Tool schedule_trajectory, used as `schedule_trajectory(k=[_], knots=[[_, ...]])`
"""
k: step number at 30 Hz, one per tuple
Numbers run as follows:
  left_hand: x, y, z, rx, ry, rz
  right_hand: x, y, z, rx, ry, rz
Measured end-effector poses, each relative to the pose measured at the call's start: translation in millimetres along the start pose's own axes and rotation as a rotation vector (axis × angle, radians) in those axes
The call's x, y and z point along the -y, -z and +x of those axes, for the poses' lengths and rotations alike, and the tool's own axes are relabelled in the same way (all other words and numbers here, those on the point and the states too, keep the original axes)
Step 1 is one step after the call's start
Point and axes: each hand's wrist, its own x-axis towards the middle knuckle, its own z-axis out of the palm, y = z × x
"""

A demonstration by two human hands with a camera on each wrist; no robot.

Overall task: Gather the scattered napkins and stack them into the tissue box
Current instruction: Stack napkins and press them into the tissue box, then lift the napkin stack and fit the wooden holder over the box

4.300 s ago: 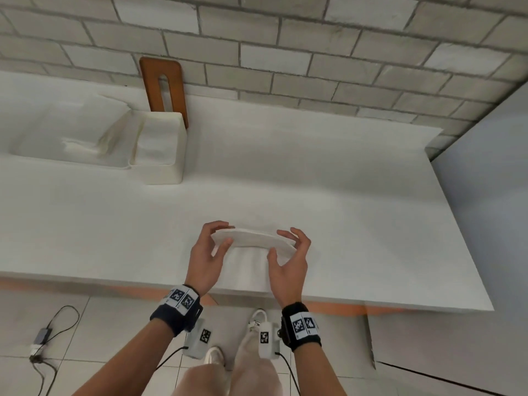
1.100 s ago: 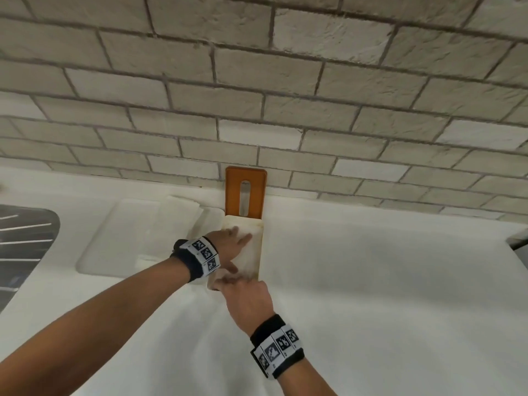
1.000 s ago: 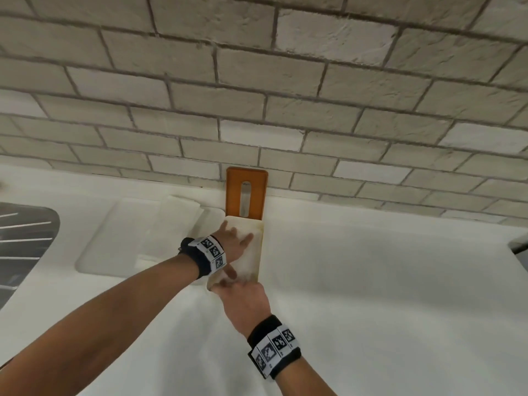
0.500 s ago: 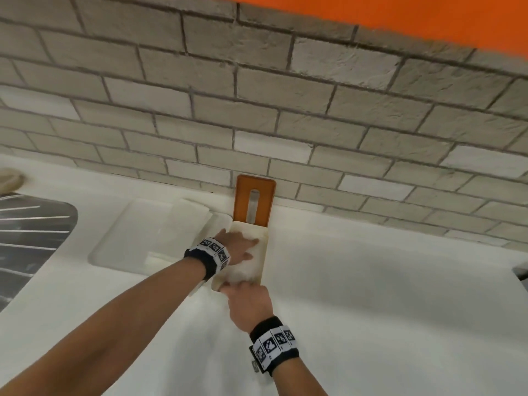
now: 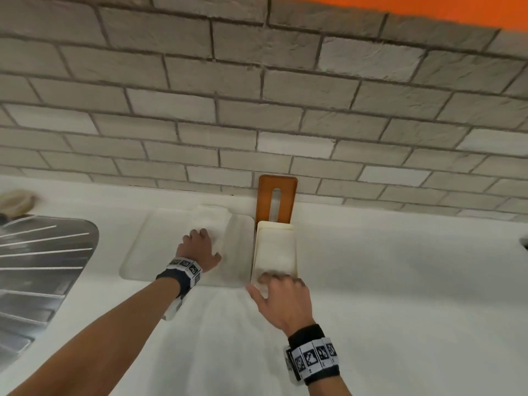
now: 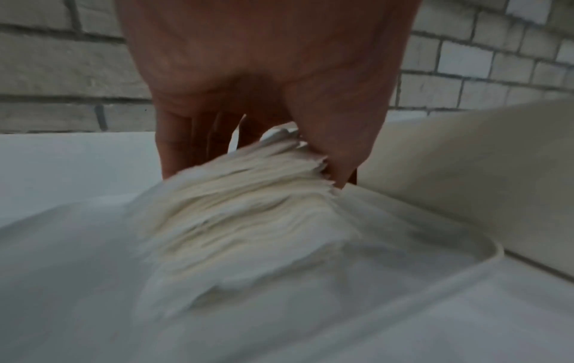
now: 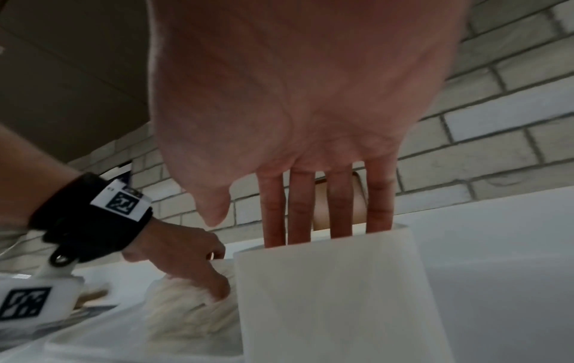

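We see the left hand [image 5: 200,252] down in the shallow white tray [image 5: 134,264], its thumb and fingers pinching the edge of a stack of napkins [image 6: 248,196]. Just to the right stands the open tissue box [image 5: 295,252], with more napkins [image 5: 274,252] already inside. The right hand [image 5: 283,301] reaches into its near end with straight fingers [image 7: 301,203], gripping nothing.

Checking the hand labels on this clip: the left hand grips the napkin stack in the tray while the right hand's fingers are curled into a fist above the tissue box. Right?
Not quite. The right hand has straight fingers reaching down into the tissue box, as the right wrist view shows. The left hand does grip the napkin stack in the tray.
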Motion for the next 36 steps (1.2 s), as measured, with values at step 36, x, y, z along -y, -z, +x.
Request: schedule_trajectory(k=[36], knots=[[12, 60, -80, 0.176, -0.079, -1.479, 81, 27, 44, -0.085, -0.421, 1.303]])
